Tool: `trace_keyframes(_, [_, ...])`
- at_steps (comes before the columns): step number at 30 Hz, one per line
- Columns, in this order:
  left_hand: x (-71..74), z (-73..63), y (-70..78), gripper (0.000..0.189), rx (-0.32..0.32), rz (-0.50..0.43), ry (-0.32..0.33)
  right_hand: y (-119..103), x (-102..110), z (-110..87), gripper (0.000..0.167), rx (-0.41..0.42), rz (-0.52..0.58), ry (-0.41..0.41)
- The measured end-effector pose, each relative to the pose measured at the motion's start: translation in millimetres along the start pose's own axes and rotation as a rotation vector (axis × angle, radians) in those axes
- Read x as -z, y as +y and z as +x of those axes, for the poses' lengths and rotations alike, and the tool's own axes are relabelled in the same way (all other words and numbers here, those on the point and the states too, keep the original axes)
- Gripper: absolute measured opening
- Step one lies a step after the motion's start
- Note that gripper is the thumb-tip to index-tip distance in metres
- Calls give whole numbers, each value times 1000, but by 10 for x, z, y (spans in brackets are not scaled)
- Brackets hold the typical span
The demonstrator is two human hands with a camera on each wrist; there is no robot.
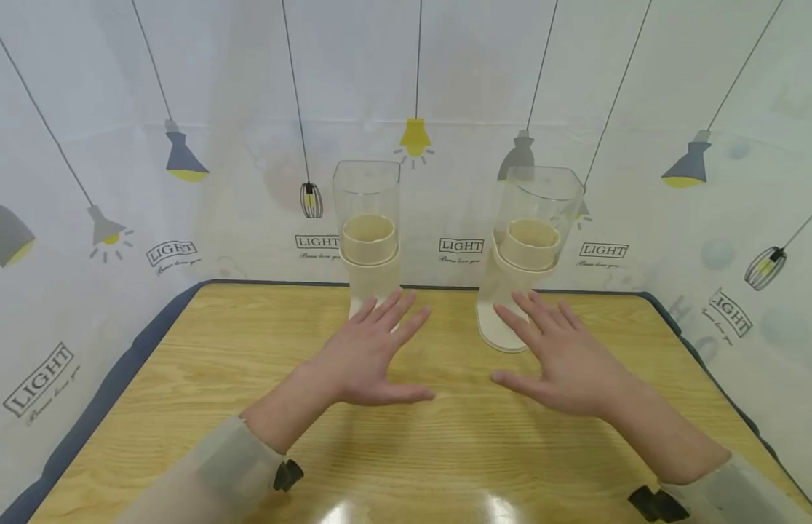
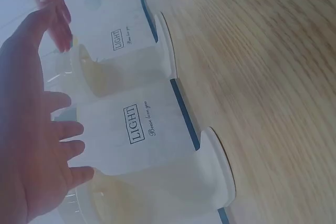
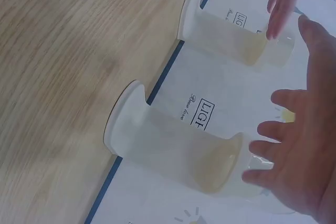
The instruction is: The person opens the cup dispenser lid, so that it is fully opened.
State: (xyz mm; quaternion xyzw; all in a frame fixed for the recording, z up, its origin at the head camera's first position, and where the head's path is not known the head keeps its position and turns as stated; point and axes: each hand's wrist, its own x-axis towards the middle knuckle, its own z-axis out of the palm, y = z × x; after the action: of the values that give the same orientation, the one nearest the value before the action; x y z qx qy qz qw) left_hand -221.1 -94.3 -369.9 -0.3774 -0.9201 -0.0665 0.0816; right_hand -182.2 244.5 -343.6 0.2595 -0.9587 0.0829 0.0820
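Two cream stands, each with a ring-shaped holder and a clear container on top, stand side by side near the table's back edge: the left stand (image 1: 373, 280) and the right stand (image 1: 504, 331). My left hand (image 1: 363, 360), fingers spread and straight, is held palm down in front of the left stand and covers most of its base in the head view. In the same way my right hand (image 1: 570, 356) stretches toward the right stand, hiding part of its base. Both hands are empty. In the wrist views the fingers look apart from the stands.
A wood-grain table (image 1: 458, 451) with a dark blue edge lies under the hands. Behind it and along both sides hangs a white sheet (image 1: 249, 94) printed with lamps and the word LIGHT. Each sleeve (image 1: 203, 466) carries a black clip-like piece (image 1: 288, 475) near the wrist.
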Motion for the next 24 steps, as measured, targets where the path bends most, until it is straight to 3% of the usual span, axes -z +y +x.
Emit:
trace_keyframes(6, [-6, 59, 12, 100, -73, -116, 186, 47, 8, 5, 65, 64, 25, 263])
trace_keyframes(10, [7, 89, 36, 93, -90, -207, 252, 94, 39, 23, 57, 118, 28, 401])
trace_keyframes(18, [21, 174, 69, 90, -73, -456, 239, 195, 157, 38, 56, 158, 50, 533])
trace_keyframes(24, [-10, 288, 67, 91, -39, -639, 191, 286, 303, 67, 59, 133, 61, 588])
